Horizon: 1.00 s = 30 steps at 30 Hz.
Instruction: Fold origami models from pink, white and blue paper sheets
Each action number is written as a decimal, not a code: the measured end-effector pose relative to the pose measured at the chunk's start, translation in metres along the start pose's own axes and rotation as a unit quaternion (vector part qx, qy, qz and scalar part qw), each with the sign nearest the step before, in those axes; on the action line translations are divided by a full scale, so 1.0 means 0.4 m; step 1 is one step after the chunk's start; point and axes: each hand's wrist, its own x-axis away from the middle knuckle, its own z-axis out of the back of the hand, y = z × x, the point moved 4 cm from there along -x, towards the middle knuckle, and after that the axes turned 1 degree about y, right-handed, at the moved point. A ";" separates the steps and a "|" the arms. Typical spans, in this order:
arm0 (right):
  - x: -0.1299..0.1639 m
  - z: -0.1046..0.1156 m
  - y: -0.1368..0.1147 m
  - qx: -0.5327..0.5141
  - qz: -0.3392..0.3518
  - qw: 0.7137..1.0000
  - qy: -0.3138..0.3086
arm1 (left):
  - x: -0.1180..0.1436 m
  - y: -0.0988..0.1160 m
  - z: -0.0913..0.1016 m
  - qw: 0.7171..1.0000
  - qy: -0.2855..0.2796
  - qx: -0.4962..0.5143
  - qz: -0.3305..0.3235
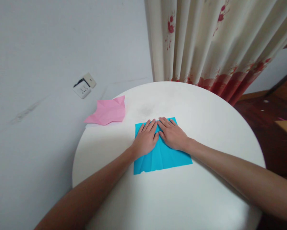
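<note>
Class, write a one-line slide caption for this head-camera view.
Left hand and right hand press flat on blue paper on a round white table.

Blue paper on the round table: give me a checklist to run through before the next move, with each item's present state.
1. Blue paper lies flat on the white round table: ok.
2. Left hand presses flat on the paper's upper part: ok.
3. Right hand presses flat beside it, fingertips near the far edge: ok.
4. Top corners folded evenly to the middle: cannot tell, the hands cover them.
5. Pink folded paper lies apart from the blue sheet, at the table's far left edge: ok.
6. Paper well inside the table rim: ok.
</note>
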 end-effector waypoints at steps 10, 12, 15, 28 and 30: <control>-0.001 0.004 -0.002 0.003 -0.004 1.000 -0.004 | 0.002 0.000 0.002 1.000 0.008 0.007 -0.004; -0.001 0.003 0.000 0.002 -0.005 1.000 -0.006 | 0.002 0.001 0.003 1.000 0.007 0.008 -0.004; -0.002 0.002 0.000 0.001 -0.005 1.000 -0.004 | 0.002 0.001 0.003 1.000 0.005 0.005 -0.002; 0.006 0.006 0.021 0.018 -0.036 0.999 -0.026 | 0.005 0.001 0.007 1.000 0.007 0.009 -0.004; 0.005 0.006 0.031 0.023 -0.045 0.998 -0.028 | 0.005 0.001 0.008 1.000 0.006 0.009 -0.005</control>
